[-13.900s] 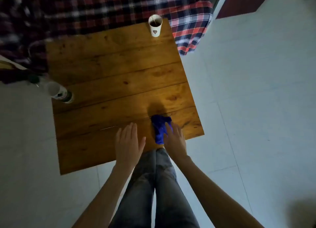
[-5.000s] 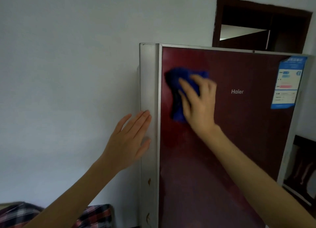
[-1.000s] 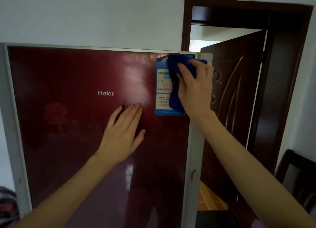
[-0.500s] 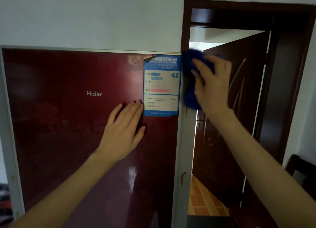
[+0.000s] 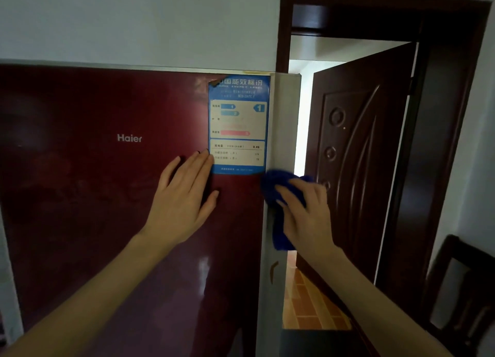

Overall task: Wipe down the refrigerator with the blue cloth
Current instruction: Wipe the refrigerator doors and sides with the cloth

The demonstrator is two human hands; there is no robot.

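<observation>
The dark red refrigerator [image 5: 93, 196] fills the left of the view, with a grey strip down its right edge [image 5: 284, 121] and a blue energy label [image 5: 238, 123] near the top right corner. My right hand [image 5: 305, 212] presses the blue cloth [image 5: 276, 190] against that grey edge, just below the label. The cloth is bunched under my fingers and hangs down below the palm. My left hand [image 5: 184, 198] lies flat on the red door, fingers spread, fingertips touching the label's lower left corner.
Right of the refrigerator a dark brown door [image 5: 359, 153] stands open into a room with an orange tiled floor [image 5: 308, 303]. A dark wooden chair [image 5: 460, 289] stands at the lower right. A pale wall [image 5: 134, 22] rises above the refrigerator.
My right hand has slid the blue cloth down the refrigerator's right edge, from the top corner to below the label. My left hand stays flat on the door.
</observation>
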